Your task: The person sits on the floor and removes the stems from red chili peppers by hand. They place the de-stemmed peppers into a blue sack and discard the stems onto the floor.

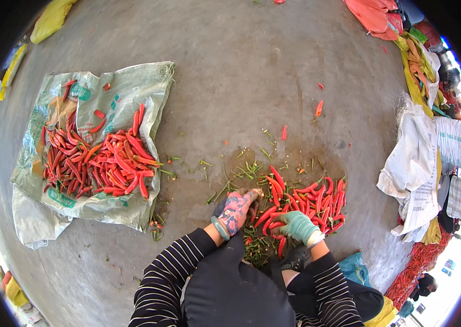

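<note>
My left hand (236, 210), in a pink floral glove, is bent just left of a pile of red chili peppers (322, 202); a small pale piece shows near its fingertips, and I cannot tell what its fingers hold. My right hand (296, 227), in a green glove, has its fingers curled on red chili peppers (274, 225) at the pile's near left edge. Green pepper stems (257, 249) lie heaped on the floor between my hands and my body. On the left, more red chili peppers (122, 163) rest on a greenish woven plastic sack (136, 81).
Loose stems (251, 169) and pepper bits are scattered over the concrete floor (230, 81). At the right lie white woven sacks (410, 163) and a long heap of red peppers (420, 261). A blue bag (355, 267) is beside my leg. People are partly visible at the far right.
</note>
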Available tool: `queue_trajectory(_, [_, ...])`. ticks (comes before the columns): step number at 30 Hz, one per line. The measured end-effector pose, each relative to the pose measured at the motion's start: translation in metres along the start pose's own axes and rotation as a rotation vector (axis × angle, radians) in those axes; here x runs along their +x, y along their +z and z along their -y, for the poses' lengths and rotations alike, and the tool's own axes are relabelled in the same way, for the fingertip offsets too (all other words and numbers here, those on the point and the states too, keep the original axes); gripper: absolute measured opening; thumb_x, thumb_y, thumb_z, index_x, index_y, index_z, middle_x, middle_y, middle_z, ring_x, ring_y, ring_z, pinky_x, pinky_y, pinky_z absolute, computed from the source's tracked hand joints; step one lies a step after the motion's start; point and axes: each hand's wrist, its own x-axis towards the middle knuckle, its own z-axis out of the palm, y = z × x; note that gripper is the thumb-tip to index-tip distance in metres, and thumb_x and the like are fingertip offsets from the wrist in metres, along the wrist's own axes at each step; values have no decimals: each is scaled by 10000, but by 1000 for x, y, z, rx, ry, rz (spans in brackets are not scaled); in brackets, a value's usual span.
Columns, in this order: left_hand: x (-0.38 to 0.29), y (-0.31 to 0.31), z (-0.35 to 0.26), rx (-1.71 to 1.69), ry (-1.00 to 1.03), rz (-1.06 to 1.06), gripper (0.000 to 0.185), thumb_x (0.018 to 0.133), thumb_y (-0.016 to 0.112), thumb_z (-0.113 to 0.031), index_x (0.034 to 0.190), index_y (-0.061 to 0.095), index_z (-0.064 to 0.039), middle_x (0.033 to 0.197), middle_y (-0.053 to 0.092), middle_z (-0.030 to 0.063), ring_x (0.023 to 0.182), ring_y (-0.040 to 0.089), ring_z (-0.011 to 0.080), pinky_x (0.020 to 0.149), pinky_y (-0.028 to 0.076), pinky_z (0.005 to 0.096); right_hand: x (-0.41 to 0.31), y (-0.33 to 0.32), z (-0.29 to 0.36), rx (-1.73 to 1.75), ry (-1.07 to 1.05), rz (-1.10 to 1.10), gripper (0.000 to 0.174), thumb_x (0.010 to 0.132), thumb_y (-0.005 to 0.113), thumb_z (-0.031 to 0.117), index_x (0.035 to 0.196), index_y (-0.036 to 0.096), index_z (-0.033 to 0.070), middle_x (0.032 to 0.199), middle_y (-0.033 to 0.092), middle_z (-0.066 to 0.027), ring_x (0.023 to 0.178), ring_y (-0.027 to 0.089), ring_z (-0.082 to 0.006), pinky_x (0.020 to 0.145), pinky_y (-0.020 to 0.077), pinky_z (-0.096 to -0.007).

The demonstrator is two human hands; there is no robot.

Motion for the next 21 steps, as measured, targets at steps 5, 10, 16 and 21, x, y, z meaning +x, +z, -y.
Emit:
queue_trajectory(5, [-5, 0, -9, -47, -127, -24, 209, 921, 582, -238, 938, 613, -31, 690, 581, -14, 573, 528, 54, 478, 416, 223, 30, -13, -1, -80, 243, -580, 307, 816, 636, 353, 988, 640, 99, 883, 657, -169, 862, 635, -331, 727, 500, -438])
queue_trajectory(10, [10, 3, 4, 315, 46, 28, 273, 922, 564, -180, 1061, 601, 52, 850, 660, 57, 714, 597, 99, 624, 476, 213, 89, -28, 2, -141, 133, -703, 282, 819, 621, 321, 917, 665, 60, 839, 656, -203, 841, 639, -354, 739, 498, -434])
queue_trajectory(16, [20, -10, 24, 35, 24, -10, 330, 840, 594, -74, 1127, 522, 73, 835, 636, 104, 727, 635, 173, 642, 513, 269, 59, -40, -6, 706, -69, -779, 221, 823, 617, 235, 876, 611, 21, 726, 628, -95, 651, 603, -192, 639, 492, -316])
queue_trajectory(21, [13, 18, 11, -175, -116, 286, 351, 855, 625, -198, 1118, 526, 11, 777, 607, 41, 632, 582, 108, 542, 445, 225, 2, -15, 10, 1226, -172, -771, 127, 866, 591, 145, 864, 564, 22, 691, 570, -8, 593, 542, -102, 551, 434, -228])
